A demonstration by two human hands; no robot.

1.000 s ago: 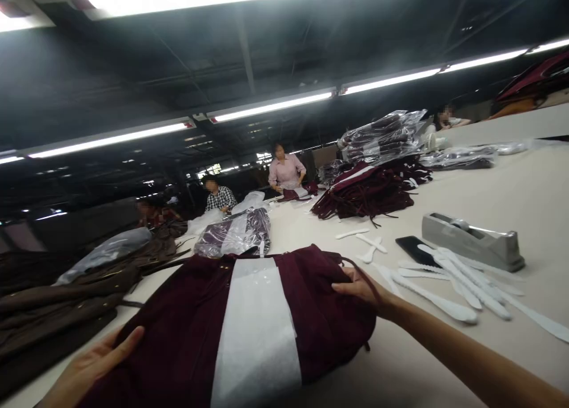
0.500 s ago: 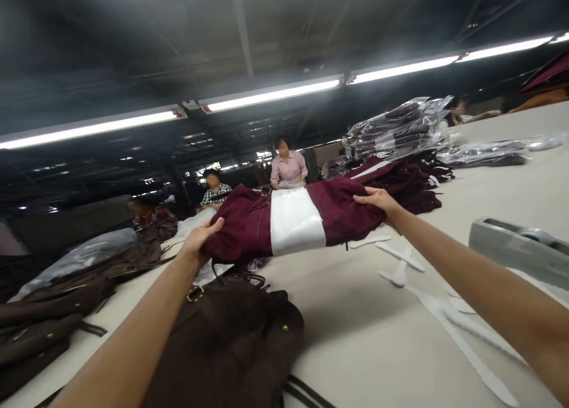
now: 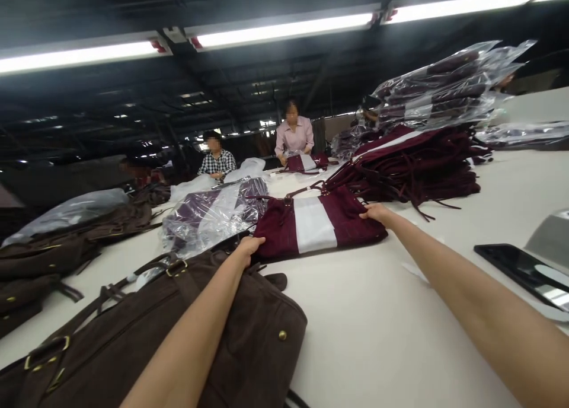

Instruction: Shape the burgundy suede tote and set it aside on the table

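Note:
A maroon suede bag (image 3: 347,221) with a white paper band around its middle lies on the pale table (image 3: 377,325), far from me. My left hand (image 3: 249,246) grips its near left end. My right hand (image 3: 376,212) holds its right end. Both arms are stretched out forward. A dark brown bag (image 3: 133,337) with brass rivets lies under my left forearm.
A plastic-wrapped bag (image 3: 208,215) lies left of the maroon one. A stack of maroon bags (image 3: 413,171) with wrapped bags (image 3: 444,88) on top stands at right. Brown bags (image 3: 53,254) pile at left. A black phone (image 3: 520,268) lies at right. Two people work at the far end.
Both hands lifted the maroon bag from in front of me, carried it forward and set it down farther out on the table. The brown bag now lies near me.

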